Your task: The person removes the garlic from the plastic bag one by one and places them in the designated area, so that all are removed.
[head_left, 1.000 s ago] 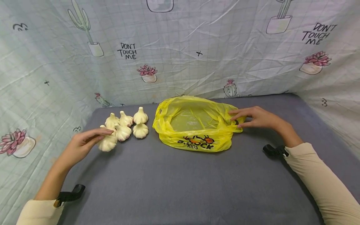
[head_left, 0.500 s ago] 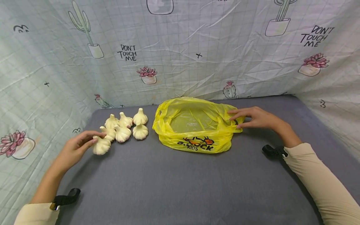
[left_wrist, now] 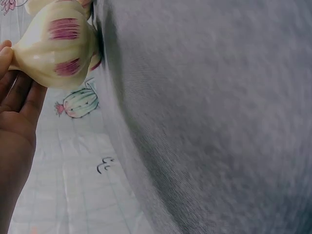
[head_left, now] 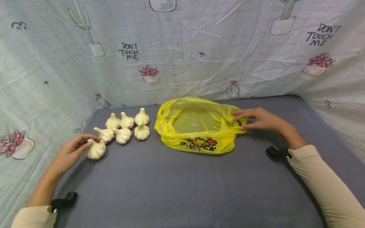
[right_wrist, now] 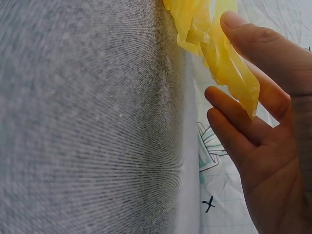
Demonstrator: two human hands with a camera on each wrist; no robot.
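My left hand [head_left: 69, 152] pinches a cream garlic bulb [head_left: 96, 149] by its neck at the front left of the group. In the left wrist view, purple streaks mark this garlic bulb [left_wrist: 61, 46], and the thumb lies on its stem. Just behind it, another bulb [head_left: 105, 135] leans with its stem to the left. At the right end of an opened yellow plastic bag [head_left: 196, 144], my right hand [head_left: 260, 118] holds the side between thumb and fingers. The right wrist view shows the bag's hanging yellow edge [right_wrist: 229, 58] there, partly hiding the index finger.
Several more garlic bulbs [head_left: 123, 135] stand close together left of the bag, on a grey cloth-covered table [head_left: 182, 186]. A printed fabric backdrop [head_left: 182, 41] rises behind and at both sides. Black wrist mounts [head_left: 65, 201] sit on both arms.
My left hand has drawn the front garlic bulb left and slightly towards me, out from the group. The bulb behind it has shifted left and tilted. The right hand stays at the bag.
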